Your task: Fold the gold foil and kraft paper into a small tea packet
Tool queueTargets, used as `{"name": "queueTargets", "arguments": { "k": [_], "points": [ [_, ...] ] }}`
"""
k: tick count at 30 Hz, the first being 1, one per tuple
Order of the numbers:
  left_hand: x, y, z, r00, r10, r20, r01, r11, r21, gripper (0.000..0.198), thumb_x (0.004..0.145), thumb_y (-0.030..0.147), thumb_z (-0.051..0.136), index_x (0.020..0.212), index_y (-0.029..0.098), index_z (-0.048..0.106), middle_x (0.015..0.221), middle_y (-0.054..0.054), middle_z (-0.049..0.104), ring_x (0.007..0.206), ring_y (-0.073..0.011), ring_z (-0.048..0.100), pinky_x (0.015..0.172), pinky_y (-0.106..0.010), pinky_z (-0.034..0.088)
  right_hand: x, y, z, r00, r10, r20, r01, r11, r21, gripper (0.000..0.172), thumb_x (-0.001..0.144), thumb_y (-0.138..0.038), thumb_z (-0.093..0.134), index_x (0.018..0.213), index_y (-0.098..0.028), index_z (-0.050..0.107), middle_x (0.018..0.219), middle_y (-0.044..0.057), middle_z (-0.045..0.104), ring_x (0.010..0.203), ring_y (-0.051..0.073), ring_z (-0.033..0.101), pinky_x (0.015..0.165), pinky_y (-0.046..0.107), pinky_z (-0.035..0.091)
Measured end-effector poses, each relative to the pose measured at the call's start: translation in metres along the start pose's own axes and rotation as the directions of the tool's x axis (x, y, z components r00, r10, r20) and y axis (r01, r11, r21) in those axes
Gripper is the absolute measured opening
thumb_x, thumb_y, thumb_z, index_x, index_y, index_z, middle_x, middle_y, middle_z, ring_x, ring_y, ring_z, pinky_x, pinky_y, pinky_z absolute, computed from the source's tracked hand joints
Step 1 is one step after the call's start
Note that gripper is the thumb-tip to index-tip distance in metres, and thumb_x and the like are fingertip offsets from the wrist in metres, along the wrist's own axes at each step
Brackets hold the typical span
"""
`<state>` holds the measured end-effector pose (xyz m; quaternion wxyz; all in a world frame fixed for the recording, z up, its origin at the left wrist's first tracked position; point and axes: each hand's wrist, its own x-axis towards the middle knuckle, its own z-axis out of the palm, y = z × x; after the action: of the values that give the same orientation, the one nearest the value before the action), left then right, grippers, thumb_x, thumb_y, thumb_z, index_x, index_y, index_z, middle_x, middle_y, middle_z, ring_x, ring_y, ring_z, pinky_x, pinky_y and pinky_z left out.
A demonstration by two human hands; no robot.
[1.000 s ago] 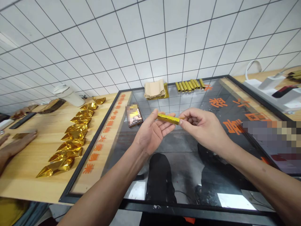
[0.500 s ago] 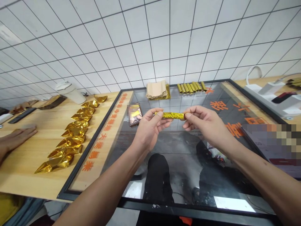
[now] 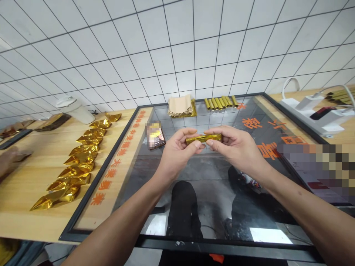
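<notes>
A small gold paper roll (image 3: 204, 139) is held level above the glass panel (image 3: 183, 166). Its left end lies in the fingers of my left hand (image 3: 181, 146), and my right hand (image 3: 231, 142) pinches the right part. Both thumbs press on its near side close to the middle. Beyond my hands, a row of similar gold rolls (image 3: 220, 103) lies near the wall. Left of them is a stack of brown paper sheets (image 3: 180, 106) with gold paper beneath. A dark box with a picture (image 3: 159, 138) lies left of my left hand.
Folded gold foil pieces (image 3: 80, 170) line the wooden table (image 3: 24, 207) at left. A white cup (image 3: 74, 109) stands behind them. Another person's blurred hand (image 3: 9, 159) is at the far left. A power strip (image 3: 310, 114) with plugs sits at right.
My right hand has slid inward along the roll, so both thumbs now meet near its middle. The other person's hand has shifted left and blurred. The view has moved slightly.
</notes>
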<state>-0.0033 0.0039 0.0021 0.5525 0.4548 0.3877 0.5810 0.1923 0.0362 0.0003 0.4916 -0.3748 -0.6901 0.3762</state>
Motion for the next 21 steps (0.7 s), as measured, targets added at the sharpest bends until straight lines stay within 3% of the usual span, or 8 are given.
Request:
{"name": "queueTargets", "arguments": {
  "k": [7, 12, 16, 21],
  "points": [
    [-0.003, 0.0, -0.002, 0.984, 0.177, 0.025, -0.178, 0.968, 0.179, 0.038, 0.081, 0.014, 0.088, 0.117, 0.025, 0.082, 0.12, -0.007, 0.077, 0.114, -0.0237, 0.072, 0.097, -0.03, 0.058, -0.001, -0.001, -0.001, 0.997, 0.055, 0.049, -0.06, 0.99, 0.124, 0.029, 0.09, -0.037, 0.086, 0.114, -0.021, 0.084, 0.09, 0.003, 0.078, 0.068, 0.015, 0.065, 0.064, 0.032, 0.057],
    [-0.004, 0.002, -0.009, 0.951, 0.295, 0.096, -0.308, 0.859, 0.41, 0.028, 0.092, 0.017, 0.077, 0.118, 0.028, 0.085, 0.118, -0.006, 0.075, 0.111, -0.0237, 0.071, 0.094, -0.031, 0.06, -0.002, -0.001, -0.002, 0.995, 0.065, 0.076, -0.077, 0.982, 0.17, 0.036, 0.089, -0.039, 0.087, 0.121, -0.022, 0.083, 0.096, 0.004, 0.08, 0.073, 0.016, 0.068, 0.068, 0.033, 0.059],
    [-0.004, 0.002, -0.011, 0.966, 0.254, 0.048, -0.252, 0.888, 0.385, 0.028, 0.09, 0.019, 0.081, 0.116, 0.027, 0.085, 0.111, -0.006, 0.076, 0.102, -0.0228, 0.073, 0.092, -0.032, 0.061, -0.001, -0.004, -0.002, 0.995, 0.071, 0.069, -0.08, 0.988, 0.134, 0.042, 0.084, -0.037, 0.091, 0.122, -0.022, 0.082, 0.1, 0.005, 0.081, 0.08, 0.02, 0.071, 0.072, 0.035, 0.061],
    [-0.004, 0.002, -0.01, 0.981, 0.192, 0.025, -0.19, 0.924, 0.331, 0.031, 0.087, 0.018, 0.085, 0.116, 0.026, 0.085, 0.113, -0.006, 0.078, 0.102, -0.0226, 0.074, 0.093, -0.031, 0.06, -0.001, -0.003, -0.003, 0.999, 0.042, 0.028, -0.044, 0.994, 0.1, 0.035, 0.086, -0.041, 0.089, 0.115, -0.022, 0.084, 0.101, 0.006, 0.082, 0.081, 0.02, 0.071, 0.072, 0.036, 0.059]
  ]
}}
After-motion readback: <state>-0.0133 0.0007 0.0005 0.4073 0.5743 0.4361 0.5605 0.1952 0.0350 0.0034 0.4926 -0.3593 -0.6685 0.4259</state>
